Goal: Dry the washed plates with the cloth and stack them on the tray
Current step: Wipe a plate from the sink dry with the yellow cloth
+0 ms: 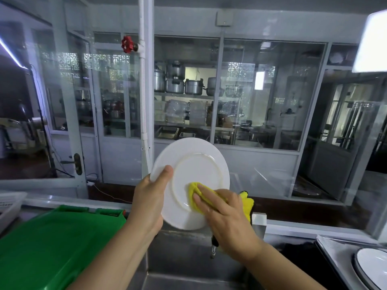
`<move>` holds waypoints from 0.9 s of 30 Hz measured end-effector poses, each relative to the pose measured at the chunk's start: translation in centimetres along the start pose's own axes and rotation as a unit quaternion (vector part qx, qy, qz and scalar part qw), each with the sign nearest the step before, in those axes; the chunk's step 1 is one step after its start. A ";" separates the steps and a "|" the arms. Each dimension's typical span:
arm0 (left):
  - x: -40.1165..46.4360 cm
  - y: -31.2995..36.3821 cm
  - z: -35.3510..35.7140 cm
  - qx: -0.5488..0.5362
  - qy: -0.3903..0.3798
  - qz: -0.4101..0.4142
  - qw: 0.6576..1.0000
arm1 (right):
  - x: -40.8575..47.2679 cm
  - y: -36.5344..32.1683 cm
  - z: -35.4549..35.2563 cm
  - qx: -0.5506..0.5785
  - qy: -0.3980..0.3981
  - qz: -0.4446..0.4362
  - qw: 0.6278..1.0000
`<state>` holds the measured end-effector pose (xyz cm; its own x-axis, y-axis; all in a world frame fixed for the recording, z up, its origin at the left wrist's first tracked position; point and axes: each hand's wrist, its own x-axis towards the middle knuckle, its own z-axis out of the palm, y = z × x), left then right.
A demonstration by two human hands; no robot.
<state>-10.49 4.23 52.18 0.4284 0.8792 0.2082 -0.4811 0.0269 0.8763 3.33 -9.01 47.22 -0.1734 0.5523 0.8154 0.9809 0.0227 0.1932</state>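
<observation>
the green bin lid (pixel 56 243) fills the lower left and a steel sink (pixel 188 268) lies below the hands, with open air around the raised work. at the lower right a tray (pixel 335 254) holds one plate with a dark rim (pixel 368 266), so stacking looks begun. the white plate (pixel 194 170) stands tilted, underside toward the camera, still being dried. the left hand (pixel 150 197) grips its left rim, thumb on the face. the right hand (pixel 226 212) presses the yellow cloth (pixel 201 197) on it with fairly straight fingers.

Readable text: none anywhere in the view.
White plate (pixel 194 170): plain, unmarked underside.
Green lid (pixel 60 243): no legible label.
Grey wall box (pixel 224 17): no legible marking.
</observation>
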 end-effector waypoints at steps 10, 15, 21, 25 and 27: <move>-1.1 -0.8 0.8 0.052 -0.061 -0.005 0.997 | 4.2 1.4 -2.3 -0.019 0.023 0.058 0.998; -1.1 -0.7 1.3 0.033 -0.055 -0.007 0.998 | 3.5 -1.2 -1.4 0.018 0.007 0.004 1.000; -0.3 -0.2 0.5 0.049 -0.035 -0.004 0.998 | 0.8 -0.7 -1.2 0.008 -0.020 -0.038 0.999; -0.5 0.1 -0.2 0.060 -0.058 0.003 0.997 | 0.6 1.4 -2.3 0.008 -0.007 0.030 0.999; -0.5 0.0 -0.4 0.084 -0.064 -0.001 0.994 | 1.8 2.1 -3.2 0.017 0.032 0.085 0.996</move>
<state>-11.00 4.04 51.88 0.5290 0.8107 0.2508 -0.3496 -0.0611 0.9349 4.82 -10.62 50.80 -0.0079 0.4961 0.8682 0.9988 -0.0381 0.0308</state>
